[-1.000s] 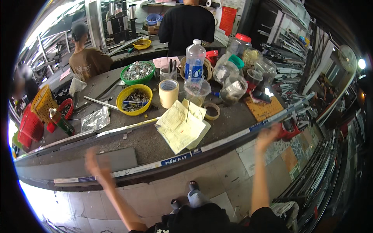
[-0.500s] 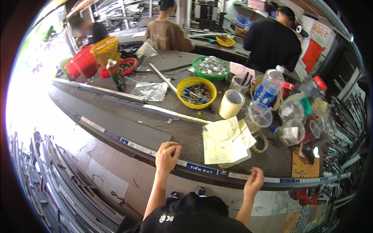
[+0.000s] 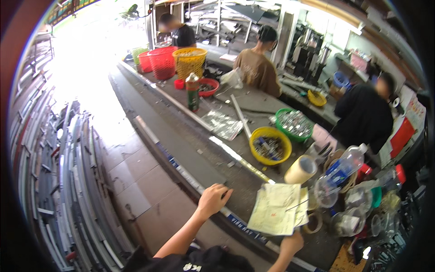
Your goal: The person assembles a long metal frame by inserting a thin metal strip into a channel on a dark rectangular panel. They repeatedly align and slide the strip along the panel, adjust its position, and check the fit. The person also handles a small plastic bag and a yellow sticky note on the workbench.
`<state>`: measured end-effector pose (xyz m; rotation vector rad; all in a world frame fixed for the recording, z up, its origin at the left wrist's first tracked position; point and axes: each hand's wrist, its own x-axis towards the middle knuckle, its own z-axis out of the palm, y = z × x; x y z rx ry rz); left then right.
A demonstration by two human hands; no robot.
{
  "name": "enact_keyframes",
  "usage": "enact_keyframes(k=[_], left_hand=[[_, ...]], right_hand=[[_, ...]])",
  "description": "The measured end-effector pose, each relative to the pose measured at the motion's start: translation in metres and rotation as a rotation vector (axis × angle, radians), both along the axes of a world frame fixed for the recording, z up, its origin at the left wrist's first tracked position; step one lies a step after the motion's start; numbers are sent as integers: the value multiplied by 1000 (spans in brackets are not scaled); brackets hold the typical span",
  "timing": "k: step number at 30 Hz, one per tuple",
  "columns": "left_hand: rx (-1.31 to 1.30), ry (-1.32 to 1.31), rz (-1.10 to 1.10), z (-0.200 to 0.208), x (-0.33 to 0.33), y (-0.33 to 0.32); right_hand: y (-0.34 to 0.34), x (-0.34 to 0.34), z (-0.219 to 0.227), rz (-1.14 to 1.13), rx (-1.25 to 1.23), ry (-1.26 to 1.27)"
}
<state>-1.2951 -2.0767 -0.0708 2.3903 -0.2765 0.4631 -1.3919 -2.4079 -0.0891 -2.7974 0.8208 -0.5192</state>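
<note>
My left hand (image 3: 215, 199) rests at the front edge of the workbench, its fingers curled in loosely and no object visible in it. My right hand (image 3: 291, 245) is at the lower right corner of several yellowish handwritten paper sheets (image 3: 273, 209). Its fingertips are hidden there, so whether they grip the paper cannot be told. A roll of cream tape (image 3: 301, 169) stands just beyond the sheets, and a flatter tape ring (image 3: 313, 224) lies to their right. Farther off sits a yellow basket (image 3: 284, 159) of small metal parts with a blue-marked item on top.
A green basket (image 3: 300, 136) of small parts stands behind. Plastic bottles (image 3: 346, 163) and clear jars (image 3: 350, 223) crowd the right. Tall baskets (image 3: 163, 63) and a spray can (image 3: 192, 93) are farther left. Metal profiles (image 3: 77, 181) fill the left floor. Three other people work beyond the bench.
The view has swung left, shifting the bench rightward in the picture. My right hand has moved from below the bench edge to the corner of the papers. My left hand stays near the edge, curled.
</note>
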Motion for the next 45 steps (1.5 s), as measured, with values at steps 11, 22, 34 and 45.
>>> enact_keyframes(k=[11,22,34,45], left_hand=[[-54,-55,-97,-6,-6,8],[-72,-76,-117,-7,-8,9],[-64,-46,-87,-5,-7,8],[-83,-46,-103,-6,-6,8]], right_hand=[[-9,-6,-5,151,220,-44],[-5,-4,7,124,469,-42],[-4,-1,9,109,536,10],[1,-1,13,188,463,-53]])
